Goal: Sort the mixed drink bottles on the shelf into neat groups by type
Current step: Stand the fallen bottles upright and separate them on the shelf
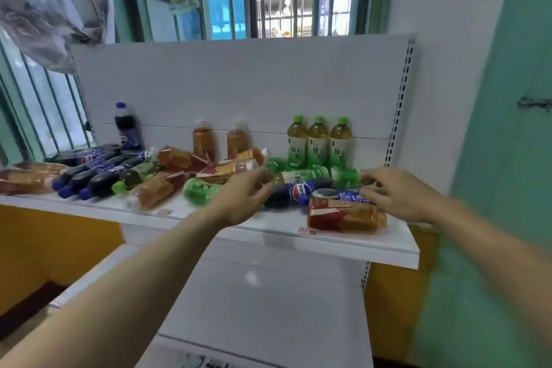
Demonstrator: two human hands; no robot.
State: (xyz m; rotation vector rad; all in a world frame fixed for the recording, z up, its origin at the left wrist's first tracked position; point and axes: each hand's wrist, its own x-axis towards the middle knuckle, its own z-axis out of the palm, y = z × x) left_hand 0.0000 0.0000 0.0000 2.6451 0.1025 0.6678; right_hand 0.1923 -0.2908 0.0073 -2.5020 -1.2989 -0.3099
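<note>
My left hand (242,194) covers the neck end of the red tea bottle (227,170) lying behind it and part of the green bottle (198,190) below, so I can't tell whether my fingers touch either. My right hand (397,194) hides the far end of the lying cola bottle (349,196); contact there is unclear too. The bottles at the shelf's left (27,179) are smeared by blur and cut by the frame edge. The shelf tags (307,231) are too small to read
</note>
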